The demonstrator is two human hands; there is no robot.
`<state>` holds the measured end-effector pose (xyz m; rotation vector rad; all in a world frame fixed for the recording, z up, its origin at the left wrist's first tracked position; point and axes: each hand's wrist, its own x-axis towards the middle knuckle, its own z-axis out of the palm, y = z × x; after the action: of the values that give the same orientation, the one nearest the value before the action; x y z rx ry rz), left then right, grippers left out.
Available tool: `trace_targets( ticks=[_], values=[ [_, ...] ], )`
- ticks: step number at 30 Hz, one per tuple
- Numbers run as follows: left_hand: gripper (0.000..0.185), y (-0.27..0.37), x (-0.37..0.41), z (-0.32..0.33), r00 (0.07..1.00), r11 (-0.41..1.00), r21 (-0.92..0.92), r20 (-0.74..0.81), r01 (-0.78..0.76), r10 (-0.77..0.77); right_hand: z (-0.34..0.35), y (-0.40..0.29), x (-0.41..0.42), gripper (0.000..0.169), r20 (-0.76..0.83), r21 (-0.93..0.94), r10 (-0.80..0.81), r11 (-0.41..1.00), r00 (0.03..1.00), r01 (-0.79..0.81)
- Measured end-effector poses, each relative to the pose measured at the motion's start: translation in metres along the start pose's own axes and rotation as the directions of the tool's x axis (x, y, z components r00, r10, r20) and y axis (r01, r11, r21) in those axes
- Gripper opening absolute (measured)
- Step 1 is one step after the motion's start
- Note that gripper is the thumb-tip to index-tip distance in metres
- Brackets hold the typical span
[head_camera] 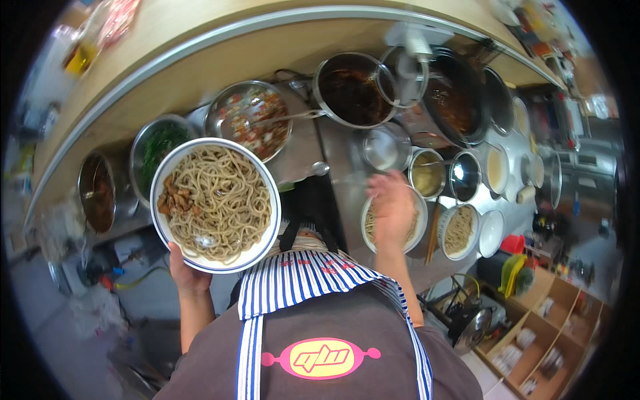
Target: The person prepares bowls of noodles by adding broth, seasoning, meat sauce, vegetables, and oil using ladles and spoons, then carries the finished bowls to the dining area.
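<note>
My left hand (189, 270) grips the lower rim of a white blue-rimmed bowl of noodles (220, 205), with brown diced meat (180, 197) at the left side of the noodles. The bowl is raised in front of a steel bowl of green vegetables (162, 142) and partly covers it. My right hand (392, 202), blurred, is over a second bowl of noodles (369, 225); its fingers look apart and nothing shows in them. Wooden chopsticks (433, 232) lie just right of that bowl, and a third noodle bowl (459, 232) stands beyond them.
A steel bowl of chopped mixed vegetables (255, 120) holds a ladle. Behind stand a pot of dark sauce (355, 92) and a large dark pot (452, 100). Small pots (426, 175), an empty white bowl (491, 234) and a brown pot (97, 192) flank the counter. A shelf edge (250, 19) overhangs.
</note>
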<state>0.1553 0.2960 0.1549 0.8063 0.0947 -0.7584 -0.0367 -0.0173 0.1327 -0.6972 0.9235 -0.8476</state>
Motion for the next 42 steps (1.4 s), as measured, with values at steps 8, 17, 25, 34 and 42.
trace_targets(
  ticks=[8,17,25,34,42],
  values=[
    [0.057,-0.069,-0.074,-0.074,0.936,0.989,-0.148,-0.348,0.006,-0.057,0.068,0.167,0.104,0.037,0.217,0.087,0.424,0.889,0.879,-0.450],
    [0.057,-0.137,-0.012,-0.123,0.956,0.971,-0.215,-0.246,0.106,-0.159,0.141,0.095,0.089,0.020,0.947,-0.297,-0.049,0.255,0.319,0.920],
    [0.052,-0.138,0.012,-0.116,0.962,0.935,-0.322,-0.172,0.150,-0.214,0.106,0.049,0.077,0.030,0.891,0.174,0.447,-0.169,-0.082,0.970],
    [0.047,-0.124,0.018,-0.099,0.962,0.977,-0.118,-0.185,0.179,-0.199,0.091,0.049,0.036,0.018,0.973,-0.198,0.102,-0.090,0.207,0.976],
    [0.050,-0.101,0.024,-0.075,0.971,0.990,-0.030,-0.194,0.140,-0.144,0.089,0.090,0.076,0.023,0.984,-0.167,0.050,-0.046,0.169,0.985]
  ],
)
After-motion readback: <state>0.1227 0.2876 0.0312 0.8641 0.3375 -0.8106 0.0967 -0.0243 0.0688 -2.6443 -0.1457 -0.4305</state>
